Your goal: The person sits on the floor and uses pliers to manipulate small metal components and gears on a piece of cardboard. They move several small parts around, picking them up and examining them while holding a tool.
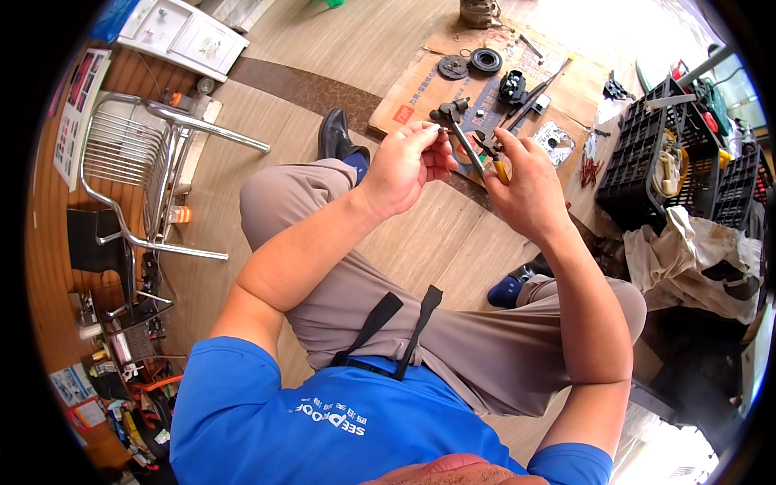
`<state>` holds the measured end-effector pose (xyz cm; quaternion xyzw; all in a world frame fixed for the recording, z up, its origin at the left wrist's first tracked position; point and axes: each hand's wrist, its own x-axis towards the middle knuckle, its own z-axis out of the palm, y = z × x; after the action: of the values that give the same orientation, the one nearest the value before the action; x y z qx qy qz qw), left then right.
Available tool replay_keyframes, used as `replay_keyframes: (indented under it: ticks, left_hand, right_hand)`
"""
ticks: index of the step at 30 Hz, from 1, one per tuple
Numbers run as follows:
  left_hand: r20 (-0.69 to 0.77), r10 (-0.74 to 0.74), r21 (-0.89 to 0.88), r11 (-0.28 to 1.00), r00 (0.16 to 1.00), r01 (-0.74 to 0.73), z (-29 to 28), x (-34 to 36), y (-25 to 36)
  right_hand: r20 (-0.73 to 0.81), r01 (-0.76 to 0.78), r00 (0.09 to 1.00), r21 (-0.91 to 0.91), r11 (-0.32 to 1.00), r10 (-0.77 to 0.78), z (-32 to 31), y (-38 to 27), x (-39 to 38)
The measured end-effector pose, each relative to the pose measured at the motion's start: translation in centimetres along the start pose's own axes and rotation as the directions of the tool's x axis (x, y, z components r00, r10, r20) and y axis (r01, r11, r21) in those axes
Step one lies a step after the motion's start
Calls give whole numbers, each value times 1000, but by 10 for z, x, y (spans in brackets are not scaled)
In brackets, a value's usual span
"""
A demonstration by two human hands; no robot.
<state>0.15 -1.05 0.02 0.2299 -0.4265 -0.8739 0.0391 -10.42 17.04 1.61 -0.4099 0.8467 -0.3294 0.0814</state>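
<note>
In front of my knees, my left hand (408,168) is closed in a pinch on a small dark part (442,131), too small to name. My right hand (529,186) grips pliers with yellow handles (502,171); their dark jaws point toward the left hand, apart from the pinched part. Just beyond both hands, a hammer (457,121) rests on a flattened cardboard sheet (420,89), its shaft running back between them. Farther out on the cardboard are a black ring-shaped part (486,60), a dark disc (453,67) and a black housing (512,86).
A metal plate (554,142) and red screws (591,170) lie to the right. Beside them stands a black plastic crate (647,153) filled with tools, with a pale cloth bag (695,259) nearer me. A chrome-framed chair (137,162) is at left. A white cabinet (182,36) stands far left.
</note>
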Motion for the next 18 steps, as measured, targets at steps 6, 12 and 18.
replay_keyframes:
  ticks: [6, 12, 18]
  left_hand:
    - [18, -9, 4, 1000, 1000, 9, 1, -1, 1]
    - [25, -12, 16, 1000, 1000, 12, 1, -1, 0]
    - [-7, 22, 102, 995, 1000, -21, 6, -3, 0]
  right_hand:
    - [-10, 9, 1000, -66, 998, -10, 1, 0, 0]
    - [-34, 37, 999, -86, 996, -40, 1, 1, 1]
    - [-51, 62, 996, -115, 991, -68, 0, 0, 1]
